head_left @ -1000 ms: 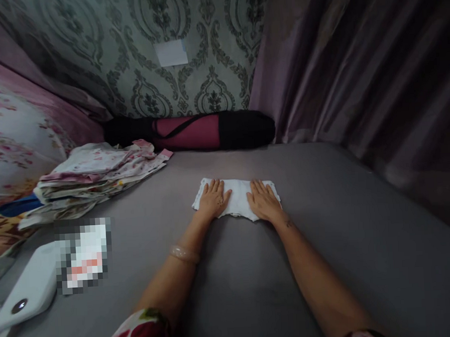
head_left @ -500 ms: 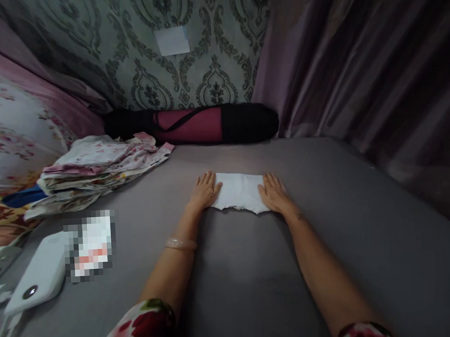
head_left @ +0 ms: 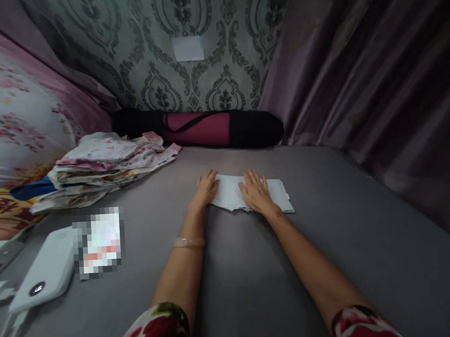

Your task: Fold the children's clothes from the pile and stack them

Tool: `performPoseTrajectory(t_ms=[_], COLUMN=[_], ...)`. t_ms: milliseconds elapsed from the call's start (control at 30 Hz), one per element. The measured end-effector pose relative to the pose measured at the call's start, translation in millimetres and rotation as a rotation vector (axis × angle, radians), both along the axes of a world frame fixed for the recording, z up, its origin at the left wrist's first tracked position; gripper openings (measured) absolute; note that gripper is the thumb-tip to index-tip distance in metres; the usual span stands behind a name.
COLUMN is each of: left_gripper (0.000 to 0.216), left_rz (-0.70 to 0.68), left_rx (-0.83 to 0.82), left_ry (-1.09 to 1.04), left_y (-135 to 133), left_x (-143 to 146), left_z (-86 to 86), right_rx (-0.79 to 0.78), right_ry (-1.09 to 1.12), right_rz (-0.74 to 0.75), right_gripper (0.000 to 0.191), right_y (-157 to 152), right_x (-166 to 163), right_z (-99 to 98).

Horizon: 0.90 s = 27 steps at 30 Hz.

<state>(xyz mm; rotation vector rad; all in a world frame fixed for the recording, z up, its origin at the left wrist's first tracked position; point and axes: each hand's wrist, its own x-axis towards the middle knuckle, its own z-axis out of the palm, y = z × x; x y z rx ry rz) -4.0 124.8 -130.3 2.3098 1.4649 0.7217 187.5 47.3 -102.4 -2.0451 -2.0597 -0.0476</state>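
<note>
Grey bed (head_left: 326, 233) under patterned wallpaper (head_left: 147, 52) carries a folded white cloth (head_left: 230, 192) near its middle, long axis running left to right; the left hand (head_left: 206, 185) lies flat at the cloth's left end; the right hand (head_left: 255, 196) flat on its middle, fingers (head_left: 253, 179) spread, gripping nothing.

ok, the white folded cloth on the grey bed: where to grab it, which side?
Probably the free right end of the white cloth, pinched from the right. It lies flat and thin on the grey bed; the left hand covers its left edge, the right hand its middle.
</note>
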Motion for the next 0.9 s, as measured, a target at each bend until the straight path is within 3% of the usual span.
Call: performPoseTrajectory(t_ms=[200,367,667,800,900], left_gripper=[0.043,0.041,0.041,0.04,0.038], left_rz=[0.184,0.322,0.343,0.348,0.359], left_rx=[-0.058,-0.106,-0.142,-0.162,-0.146], left_ry=[-0.239,-0.389,-0.377,-0.417,-0.466], left_y=[11.7,16.0,12.7,10.3,10.7], left_x=[-9.2,-14.8,-14.2,-12.2,-11.3], left_z=[-1.4,-0.7,0.3,3.4,3.0], right_rx=[-0.045,-0.072,-0.078,-0.137,-0.086], right_ry=[-0.023,-0.048,-0.027,-0.026,0.001], right_rz=[-0.008,-0.02,0.057,0.055,0.083], right_gripper=[0.06,0.058,0.061,0.061,0.06], right_y=[5.4,10.5,17.4,23.1,31.7], right_x=[-14.0,-21.5,-57.5,-62.2,-79.9], right_z=[-14.6,-6.1,-11.3,-4.1,-1.5])
